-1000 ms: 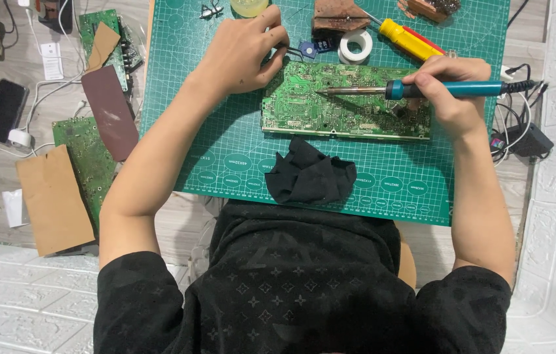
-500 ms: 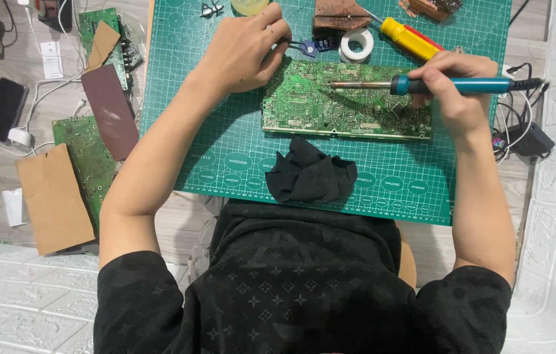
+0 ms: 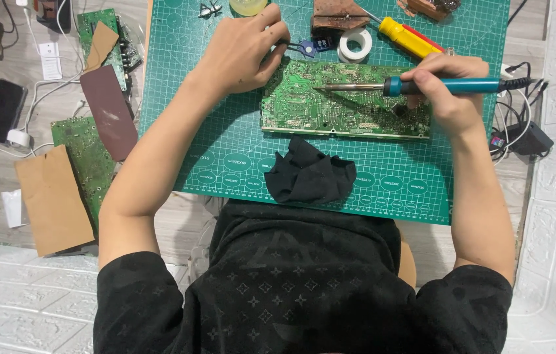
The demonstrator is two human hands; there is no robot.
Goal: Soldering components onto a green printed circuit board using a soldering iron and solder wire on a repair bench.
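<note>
A green circuit board [image 3: 330, 108] lies on the green cutting mat [image 3: 225, 131]. My right hand [image 3: 448, 92] is closed around the teal handle of a soldering iron [image 3: 441, 86]. The iron lies nearly level, and its metal tip [image 3: 322, 87] hangs over the middle of the board. My left hand [image 3: 242, 56] rests at the board's far left corner. Its fingers are pinched on a thin dark piece [image 3: 287, 44] that leads to a small blue part [image 3: 310, 46].
A crumpled black cloth [image 3: 307, 172] lies on the mat's near edge. A yellow-handled screwdriver [image 3: 409, 36], a white tape roll [image 3: 356, 44] and brown scraps [image 3: 337, 13] sit at the far side. More boards [image 3: 84, 157], cardboard [image 3: 52, 200] and a phone [image 3: 2, 110] lie to the left. Cables and an adapter [image 3: 530, 137] are on the right.
The soldering iron has shifted slightly toward the far side of the board with my right hand. My left hand has barely moved.
</note>
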